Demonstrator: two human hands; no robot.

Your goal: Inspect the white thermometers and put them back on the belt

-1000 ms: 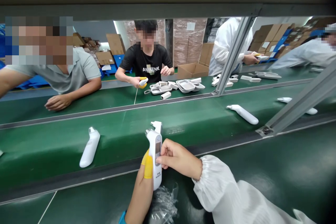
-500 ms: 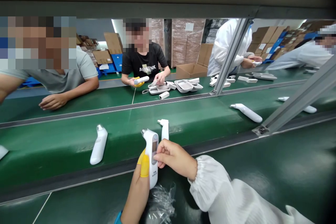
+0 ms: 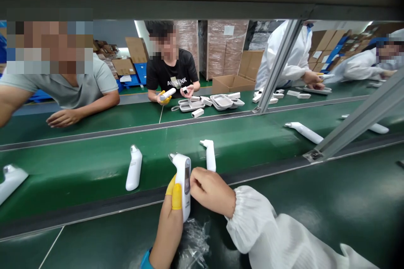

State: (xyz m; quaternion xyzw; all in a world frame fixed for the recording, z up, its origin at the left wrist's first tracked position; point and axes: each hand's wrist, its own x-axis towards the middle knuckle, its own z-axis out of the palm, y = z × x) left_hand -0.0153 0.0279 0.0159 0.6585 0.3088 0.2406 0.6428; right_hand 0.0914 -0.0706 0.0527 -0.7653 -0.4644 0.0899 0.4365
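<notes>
A white ear thermometer [image 3: 182,176] stands nearly upright in my left hand [image 3: 173,201], its metal-coloured tip pointing up and left and its small screen facing right. Yellow covers sit on my left fingers, which wrap round its body. My right hand [image 3: 212,189], in a white gathered sleeve, is closed against the thermometer's right side; its fingertips are curled out of sight, so what they hold, if anything, is hidden. Crumpled clear plastic [image 3: 193,243] lies below my hands. Behind them, another white thermometer [image 3: 210,155] rests on the green conveyor belt [image 3: 85,172].
More thermometers lie on the belt, one left [image 3: 134,168], one right [image 3: 303,132]. A slanted metal post [image 3: 344,126] rises at the right. Across the belt, several people sit or stand by grey cases [image 3: 221,101] and small white boxes [image 3: 198,113]. A beam spans the top.
The thermometers on the belt have shifted right. My right fingers have moved from the front of the held thermometer to its right edge and curled more. Across the belt, a person's hands have moved lower.
</notes>
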